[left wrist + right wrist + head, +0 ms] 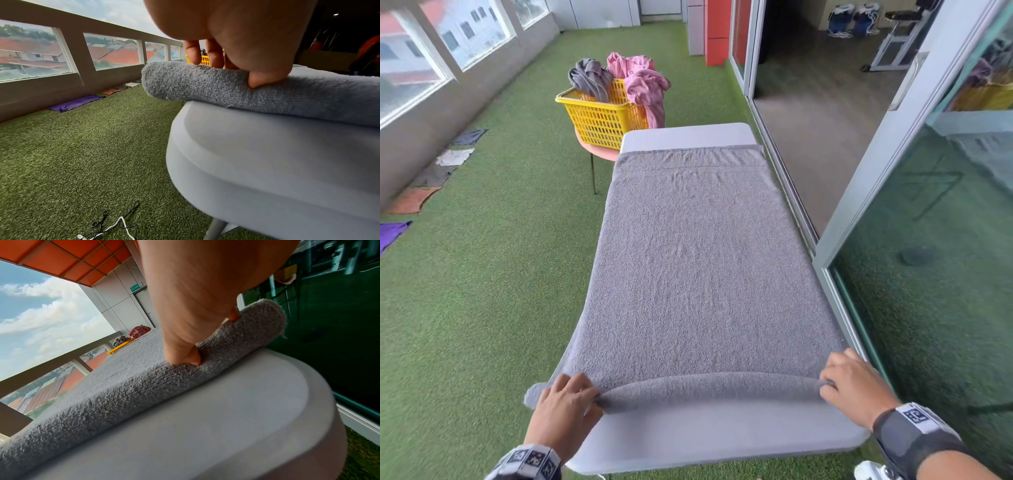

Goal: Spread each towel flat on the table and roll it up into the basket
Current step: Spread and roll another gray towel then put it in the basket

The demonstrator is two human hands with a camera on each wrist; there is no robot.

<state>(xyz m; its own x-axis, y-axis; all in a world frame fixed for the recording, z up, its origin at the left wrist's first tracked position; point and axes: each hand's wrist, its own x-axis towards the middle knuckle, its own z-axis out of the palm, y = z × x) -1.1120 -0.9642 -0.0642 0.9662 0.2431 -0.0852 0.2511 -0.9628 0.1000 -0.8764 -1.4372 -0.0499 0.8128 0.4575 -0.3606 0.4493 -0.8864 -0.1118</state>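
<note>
A grey towel lies spread along the white table, its near edge turned over into a thin roll. My left hand grips the roll's left end, thumb pressed on the near side. At the roll's right end my right hand grips it the same way. A yellow basket stands beyond the table's far left corner on a pink stool, with a grey towel and pink towels heaped in it.
Green artificial turf surrounds the table. Several cloths lie along the left wall under the windows. A glass sliding door and its frame run close along the table's right side. Cables lie on the turf near the table leg.
</note>
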